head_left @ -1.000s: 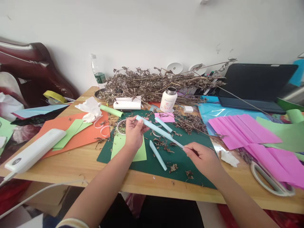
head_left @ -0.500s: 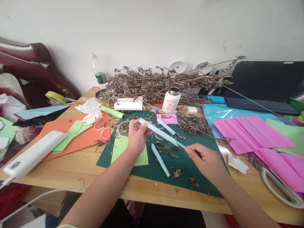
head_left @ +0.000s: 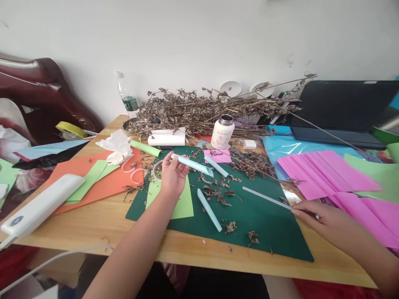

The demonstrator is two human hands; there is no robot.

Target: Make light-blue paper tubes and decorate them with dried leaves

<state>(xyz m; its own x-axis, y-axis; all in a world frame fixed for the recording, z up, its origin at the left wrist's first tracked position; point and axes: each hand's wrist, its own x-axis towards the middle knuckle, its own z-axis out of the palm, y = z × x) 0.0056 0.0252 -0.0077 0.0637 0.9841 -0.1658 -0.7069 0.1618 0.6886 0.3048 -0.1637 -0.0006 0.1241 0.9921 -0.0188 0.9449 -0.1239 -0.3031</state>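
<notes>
My left hand [head_left: 173,176] is closed round one end of a light-blue rolled paper tube [head_left: 196,165], holding it above the green cutting mat [head_left: 249,224]. My right hand [head_left: 318,216], at the mat's right edge, grips the end of a thin translucent white stick [head_left: 266,197], which points left and lies apart from the tube. Another blue paper tube [head_left: 209,210] rests on the mat in front, and a shorter blue paper tube [head_left: 216,166] lies behind it. Under my left wrist is a light-green paper sheet [head_left: 187,203].
Dried plant stems [head_left: 193,110] are heaped along the wall, behind a white bottle [head_left: 222,132]. Pink crepe paper [head_left: 324,174] and a dark laptop-like device [head_left: 346,114] are at right. Orange paper [head_left: 102,187], a green paper roll [head_left: 146,148] and a white elongated device [head_left: 43,203] occupy the left.
The translucent stick has come out of the blue tube's end as my right hand moved right and toward me. My left hand shifted slightly left with the tube.
</notes>
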